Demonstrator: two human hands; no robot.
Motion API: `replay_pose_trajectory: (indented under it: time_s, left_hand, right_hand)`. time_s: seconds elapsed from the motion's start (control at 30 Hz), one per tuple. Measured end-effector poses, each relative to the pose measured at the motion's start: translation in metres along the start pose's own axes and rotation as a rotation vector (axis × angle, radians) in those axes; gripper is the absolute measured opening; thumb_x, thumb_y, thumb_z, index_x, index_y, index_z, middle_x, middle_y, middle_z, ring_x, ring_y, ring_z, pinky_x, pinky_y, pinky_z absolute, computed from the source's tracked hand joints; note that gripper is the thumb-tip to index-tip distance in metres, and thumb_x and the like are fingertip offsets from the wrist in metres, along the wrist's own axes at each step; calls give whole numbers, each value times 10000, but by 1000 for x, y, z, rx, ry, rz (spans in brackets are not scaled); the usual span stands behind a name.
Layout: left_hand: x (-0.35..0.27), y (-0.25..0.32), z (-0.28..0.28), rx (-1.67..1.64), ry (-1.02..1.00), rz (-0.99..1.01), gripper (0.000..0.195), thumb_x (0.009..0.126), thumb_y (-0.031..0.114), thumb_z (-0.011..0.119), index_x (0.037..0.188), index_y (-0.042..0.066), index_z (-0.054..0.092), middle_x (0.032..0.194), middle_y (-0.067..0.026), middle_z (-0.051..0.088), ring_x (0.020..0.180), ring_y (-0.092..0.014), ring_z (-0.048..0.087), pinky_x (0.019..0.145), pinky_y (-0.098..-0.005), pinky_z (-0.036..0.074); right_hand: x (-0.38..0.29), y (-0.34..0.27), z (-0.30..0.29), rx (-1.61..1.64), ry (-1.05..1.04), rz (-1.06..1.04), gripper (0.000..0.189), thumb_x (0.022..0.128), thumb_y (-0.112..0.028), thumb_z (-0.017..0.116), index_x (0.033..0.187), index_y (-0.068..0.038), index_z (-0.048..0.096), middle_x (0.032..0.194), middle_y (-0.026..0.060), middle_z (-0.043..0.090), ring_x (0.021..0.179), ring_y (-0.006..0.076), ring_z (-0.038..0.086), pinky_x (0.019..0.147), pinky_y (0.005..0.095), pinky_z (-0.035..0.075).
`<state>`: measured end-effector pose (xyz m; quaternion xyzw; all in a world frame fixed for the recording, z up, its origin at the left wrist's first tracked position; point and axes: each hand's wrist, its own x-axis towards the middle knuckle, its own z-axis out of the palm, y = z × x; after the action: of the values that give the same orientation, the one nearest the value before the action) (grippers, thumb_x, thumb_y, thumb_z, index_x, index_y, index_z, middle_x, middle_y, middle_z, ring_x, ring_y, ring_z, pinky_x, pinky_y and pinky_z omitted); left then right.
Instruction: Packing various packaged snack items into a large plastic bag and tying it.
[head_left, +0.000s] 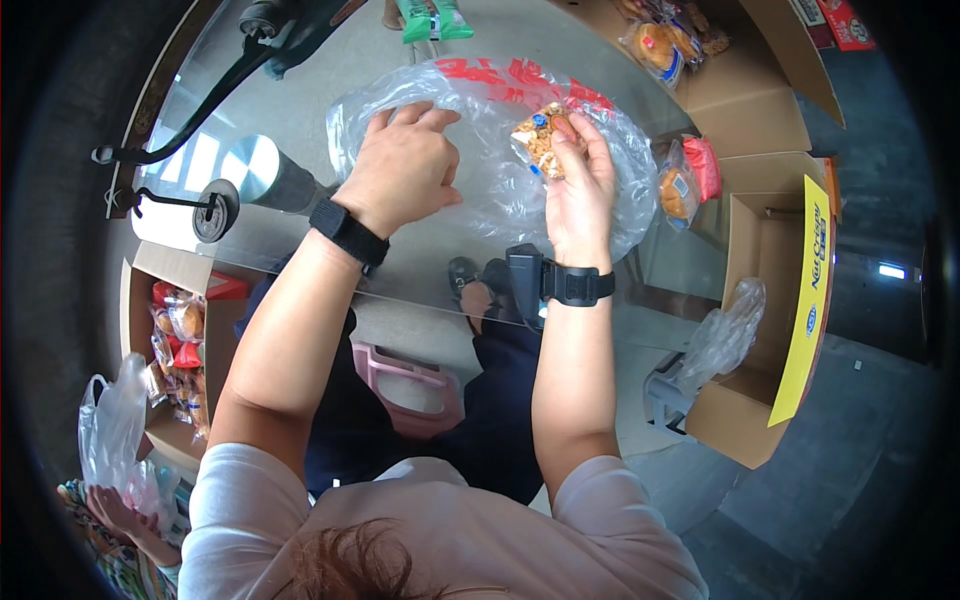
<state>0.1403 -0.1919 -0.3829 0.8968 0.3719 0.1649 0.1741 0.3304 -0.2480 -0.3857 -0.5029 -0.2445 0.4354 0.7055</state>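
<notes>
My right hand (581, 184) pinches a small clear packet of brown, puffed or nutty snack (541, 139) between thumb and fingers. It is held above a large, crumpled clear plastic bag (487, 180) with red printing, spread over the glass tabletop (427, 255). My left hand (409, 165) is over the left part of this bag, palm down, fingers bent and apart, with nothing seen in it. Whether its fingertips touch the film is hidden. Beside the bag's right edge lie a wrapped bun (676, 191) and a red packet (703, 166).
Wrapped baked snacks fill a carton (139, 300) at left; others lie in a carton (739, 112) at upper right. An open yellow-edged carton (757, 247) holds clear film. A metal cylinder (262, 169) and black metal arm (202, 97) stand left. Another person's hand (112, 510) shows lower left.
</notes>
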Motion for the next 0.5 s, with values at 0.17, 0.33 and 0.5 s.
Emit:
replay_pose_trajectory:
  time_s: [0.17, 0.33, 0.5]
  left_hand:
    - [10, 6, -14, -193, 68, -137, 156, 687, 219, 732, 656, 88, 655, 973, -97, 624, 930, -291, 586, 814, -410, 466]
    - [17, 5, -13, -332, 521, -2, 145, 720, 186, 681, 797, 70, 637, 901, -122, 594, 821, -321, 580, 717, -406, 468]
    - [16, 16, 11, -188, 405, 216, 285, 784, 151, 643, 1067, 121, 630, 1050, -69, 623, 1000, -290, 570, 873, -411, 426]
  right_hand:
    - [-5, 3, 13, -42, -86, -60, 384, 897, -51, 604, 1260, -22, 482, 1169, 121, 549, 1056, 159, 556, 914, 305, 467]
    - [-3, 18, 12, -831, -281, -428, 406, 826, -144, 692, 1215, -91, 588, 1387, 257, 387, 1335, 355, 350, 1065, 451, 320]
    - [-8, 18, 11, -1160, -356, -509, 471, 729, -93, 722, 1187, -110, 610, 1388, 294, 369, 1274, 434, 382, 1052, 492, 322]
